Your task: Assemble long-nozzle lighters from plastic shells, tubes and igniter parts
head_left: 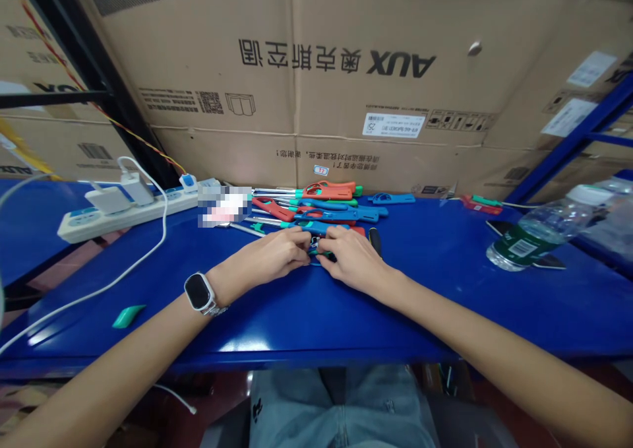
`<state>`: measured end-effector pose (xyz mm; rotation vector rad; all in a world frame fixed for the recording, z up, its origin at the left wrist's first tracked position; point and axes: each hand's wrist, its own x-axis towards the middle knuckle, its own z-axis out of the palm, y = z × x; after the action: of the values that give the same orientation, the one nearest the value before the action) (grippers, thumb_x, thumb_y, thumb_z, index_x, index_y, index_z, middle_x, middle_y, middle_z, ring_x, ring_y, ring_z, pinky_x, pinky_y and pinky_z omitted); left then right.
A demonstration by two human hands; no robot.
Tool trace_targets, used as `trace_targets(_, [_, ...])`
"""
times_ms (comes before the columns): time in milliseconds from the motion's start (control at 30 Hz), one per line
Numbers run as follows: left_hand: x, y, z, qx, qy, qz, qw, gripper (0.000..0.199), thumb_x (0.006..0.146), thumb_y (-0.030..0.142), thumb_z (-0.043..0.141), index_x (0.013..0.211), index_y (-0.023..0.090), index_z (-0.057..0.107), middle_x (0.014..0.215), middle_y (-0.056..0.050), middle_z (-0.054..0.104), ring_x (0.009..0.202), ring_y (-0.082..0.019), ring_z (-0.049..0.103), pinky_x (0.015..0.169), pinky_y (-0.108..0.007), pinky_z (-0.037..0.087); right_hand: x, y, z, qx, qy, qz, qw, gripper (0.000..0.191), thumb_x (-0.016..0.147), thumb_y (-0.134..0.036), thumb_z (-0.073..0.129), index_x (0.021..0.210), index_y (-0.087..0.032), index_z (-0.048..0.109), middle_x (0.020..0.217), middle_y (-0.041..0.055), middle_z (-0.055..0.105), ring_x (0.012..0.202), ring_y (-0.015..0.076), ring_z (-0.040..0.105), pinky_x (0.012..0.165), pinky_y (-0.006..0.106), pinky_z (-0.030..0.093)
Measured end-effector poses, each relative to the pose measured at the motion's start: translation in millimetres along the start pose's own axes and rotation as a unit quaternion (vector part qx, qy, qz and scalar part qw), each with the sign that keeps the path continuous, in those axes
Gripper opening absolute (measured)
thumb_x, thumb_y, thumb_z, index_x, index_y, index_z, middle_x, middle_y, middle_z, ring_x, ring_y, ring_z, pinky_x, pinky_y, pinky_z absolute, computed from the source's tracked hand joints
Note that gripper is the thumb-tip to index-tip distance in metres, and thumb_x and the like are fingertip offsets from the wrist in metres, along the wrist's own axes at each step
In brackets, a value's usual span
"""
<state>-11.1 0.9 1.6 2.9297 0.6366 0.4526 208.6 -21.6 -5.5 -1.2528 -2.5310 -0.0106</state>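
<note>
Both my hands meet at the middle of the blue table, fingers pinched around a small part with metal and green bits [314, 242]. My left hand [279, 253], with a watch [199, 292] on its wrist, grips it from the left. From the right side my right hand [353, 256] holds it between thumb and fingers, which hide most of it. Just behind lie several long-necked gas lighters [326, 210] with orange, red and blue handles and metal tubes. A screwdriver [374, 240] with a black and yellow handle lies beside my right hand.
A white power strip [133, 210] with plugged chargers and a trailing white cable [123, 280] occupies the left. A green piece [128, 316] lies front left. To the right are a water bottle [537, 230] and a red-green item [482, 204]. Large cartons [306, 105] stand behind.
</note>
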Motion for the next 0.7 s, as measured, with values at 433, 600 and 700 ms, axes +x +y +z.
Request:
trace_targets(433, [-3, 5, -5.1, 0.001, 0.008, -0.048, 0.999, 0.02, 0.09, 0.014, 0.061, 0.102, 0.018, 0.077, 0.096, -0.007, 0.067, 0.087, -0.02, 0.066, 0.081, -0.032, 0.053, -16, 22, -12, 0.079, 0.07, -0.011, 0.994, 0.033, 0.106, -0.03, 0.049, 0.129, -0.02, 0.07, 0.115, 0.0114, 0.067, 0.101, 0.0238, 0.062, 0.09, 0.043, 0.047])
trace_targets(600, [2, -4, -17.7, 0.015, 0.111, -0.088, 0.99, 0.026, 0.093, 0.018, 0.055, 0.113, 0.018, 0.071, 0.104, -0.008, 0.069, 0.093, -0.022, 0.065, 0.087, -0.037, 0.054, 21, 53, -24, -0.015, 0.062, -0.015, 0.998, 0.031, 0.096, -0.019, 0.058, 0.124, -0.018, 0.07, 0.119, 0.0127, 0.068, 0.114, 0.0311, 0.058, 0.091, 0.046, 0.045])
trace_targets(700, [16, -22, -22.2, 0.064, 0.117, -0.105, 0.986, 0.024, 0.098, 0.023, 0.054, 0.115, 0.017, 0.069, 0.112, -0.011, 0.068, 0.11, -0.027, 0.061, 0.095, -0.042, 0.052, 38, 62, -25, -0.037, 0.01, -0.008, 0.999, 0.027, 0.094, -0.022, 0.061, 0.118, -0.019, 0.073, 0.117, 0.0111, 0.072, 0.115, 0.0327, 0.058, 0.093, 0.048, 0.042])
